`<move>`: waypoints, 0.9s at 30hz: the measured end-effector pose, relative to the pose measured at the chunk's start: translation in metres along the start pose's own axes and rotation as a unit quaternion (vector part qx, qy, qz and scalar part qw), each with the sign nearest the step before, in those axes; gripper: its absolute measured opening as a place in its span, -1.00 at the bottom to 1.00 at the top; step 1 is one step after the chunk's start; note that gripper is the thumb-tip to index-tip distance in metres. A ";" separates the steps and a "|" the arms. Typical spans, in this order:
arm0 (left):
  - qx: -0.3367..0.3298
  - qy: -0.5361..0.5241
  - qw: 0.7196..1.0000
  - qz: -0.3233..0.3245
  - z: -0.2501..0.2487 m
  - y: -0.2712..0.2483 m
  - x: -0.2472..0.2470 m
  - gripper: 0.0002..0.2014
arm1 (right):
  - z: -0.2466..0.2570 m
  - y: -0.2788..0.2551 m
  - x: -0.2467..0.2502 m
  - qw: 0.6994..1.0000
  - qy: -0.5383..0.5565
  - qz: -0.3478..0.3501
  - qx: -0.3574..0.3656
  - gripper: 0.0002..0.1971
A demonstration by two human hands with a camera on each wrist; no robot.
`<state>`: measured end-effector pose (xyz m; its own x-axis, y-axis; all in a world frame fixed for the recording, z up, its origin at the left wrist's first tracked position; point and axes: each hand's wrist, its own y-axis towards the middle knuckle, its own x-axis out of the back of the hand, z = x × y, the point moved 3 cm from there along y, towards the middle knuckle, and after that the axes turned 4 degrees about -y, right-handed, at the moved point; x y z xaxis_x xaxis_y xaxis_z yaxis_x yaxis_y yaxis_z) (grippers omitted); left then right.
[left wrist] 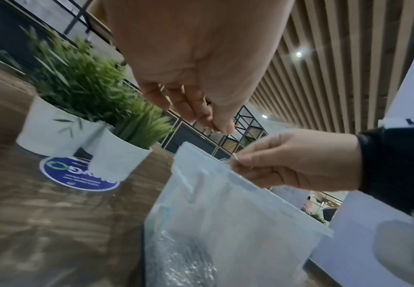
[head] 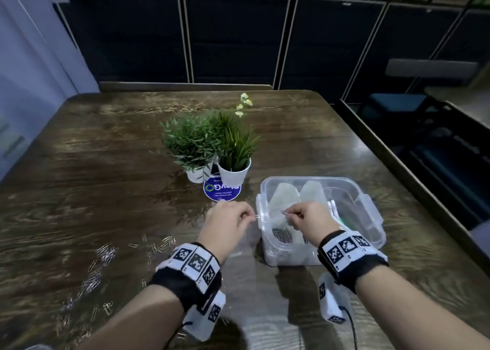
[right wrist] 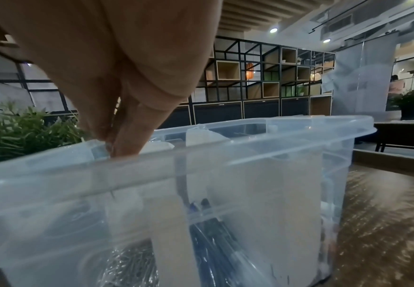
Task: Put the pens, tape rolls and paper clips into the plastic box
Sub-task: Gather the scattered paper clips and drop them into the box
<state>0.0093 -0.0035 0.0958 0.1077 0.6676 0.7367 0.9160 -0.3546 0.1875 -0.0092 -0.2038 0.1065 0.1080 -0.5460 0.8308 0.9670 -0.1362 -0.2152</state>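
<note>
Both my hands pinch silver wire paper clips [head: 284, 212] — right hand [head: 309, 221] above the clear plastic box [head: 371, 239], left hand [head: 226, 221] just outside its rim. I'd release only once inside the rim — clips likely scatter.

Dim and bluish overall. Glare streaked on the table [head: 111, 148] beyond the plastic box [head: 371, 233]. Dark arm shadows before it. Bent at the edges; close hands blurred in wrist views.

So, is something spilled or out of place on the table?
Yes. Many paper clips lie scattered loose on the table, left of the left hand, far outside the box. Nothing looks damaged or tipped over.
</note>
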 end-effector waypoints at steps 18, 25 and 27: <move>0.081 0.042 0.996 0.016 0.015 -0.011 -0.020 -0.64 | 0.041 0.000 0.005 0.988 0.048 -0.020 0.149 -0.81; 0.298 0.129 0.945 0.030 0.133 -0.068 0.049 -0.51 | 0.115 0.001 -0.063 0.972 0.047 0.059 0.224 -0.69; 0.343 0.132 0.930 0.032 0.166 -0.083 0.063 -0.48 | 0.121 0.004 -0.095 0.969 -0.006 0.116 0.218 -0.49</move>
<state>0.0046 0.1771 0.0187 0.1539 0.4432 0.8831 0.9518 0.1735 -0.2529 0.0126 -0.0525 0.0893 0.3349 -0.5092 0.7928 0.9212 0.3536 -0.1621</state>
